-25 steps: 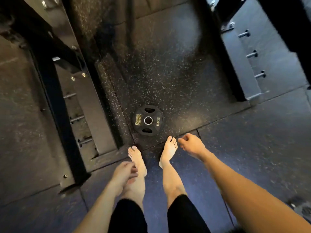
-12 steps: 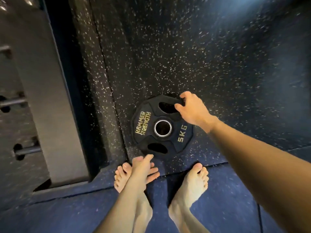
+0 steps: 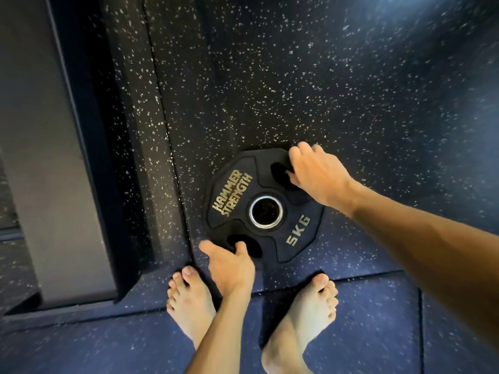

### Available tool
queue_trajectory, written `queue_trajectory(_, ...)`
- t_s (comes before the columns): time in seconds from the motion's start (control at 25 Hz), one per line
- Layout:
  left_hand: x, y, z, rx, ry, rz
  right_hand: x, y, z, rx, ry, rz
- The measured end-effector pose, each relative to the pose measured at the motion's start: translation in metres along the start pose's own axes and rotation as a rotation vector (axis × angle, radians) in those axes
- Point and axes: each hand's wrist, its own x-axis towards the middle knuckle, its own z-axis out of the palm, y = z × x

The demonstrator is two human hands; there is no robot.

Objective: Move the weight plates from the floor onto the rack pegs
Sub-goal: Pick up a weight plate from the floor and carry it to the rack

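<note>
Nearest the camera, two bare feet (image 3: 299, 322) stand on the blue mat just short of the weight plate (image 3: 263, 206), which lies flat on the speckled rubber floor (image 3: 351, 90); every place below is given from that plate. At its near edge the left hand (image 3: 232, 265) curls its thumb into the near grip slot, fingers apparently wrapping the rim beneath. At its far right edge the right hand (image 3: 316, 174) hooks its fingers into the far slot, closed around the rim there. The step in hand looks like the lift. To do it well, both grips should seat fully through the slots before any pull, then the plate should tip up off the floor evenly, kept clear of the toes beside it. Left of the plate rises a dark rack upright (image 3: 54, 157); no pegs show, so the carry direction cannot be told.
</note>
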Motion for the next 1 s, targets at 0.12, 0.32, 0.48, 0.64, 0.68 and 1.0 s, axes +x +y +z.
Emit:
queue_trajectory(0.12, -0.004, 0.015, -0.035, 0.182, 0.027, 0.011, -0.037, 0.012, -0.011, 0.516, -0.104, 0.225)
queue_trajectory(0.32, -0.042, 0.062, -0.090, -0.146, -0.173, 0.108, -0.112, -0.003, -0.022, 0.957, -0.307, 0.657)
queue_trajectory(0.48, -0.127, 0.092, -0.156, -0.271, -0.288, 0.167, -0.183, -0.025, -0.095, 1.154, -0.171, 0.766)
queue_trajectory(0.64, -0.224, 0.104, -0.241, -0.565, -0.413, 0.076, -0.243, -0.042, -0.225, 1.261, -0.014, 0.803)
queue_trajectory(0.68, -0.251, 0.106, -0.264, -0.684, -0.473, 0.033, -0.258, -0.046, -0.262, 1.279, 0.026, 0.811)
queue_trajectory(1.0, -0.469, 0.131, -0.454, -0.949, -0.639, 0.261, -0.407, -0.105, -0.519, 1.502, 0.404, 0.657)
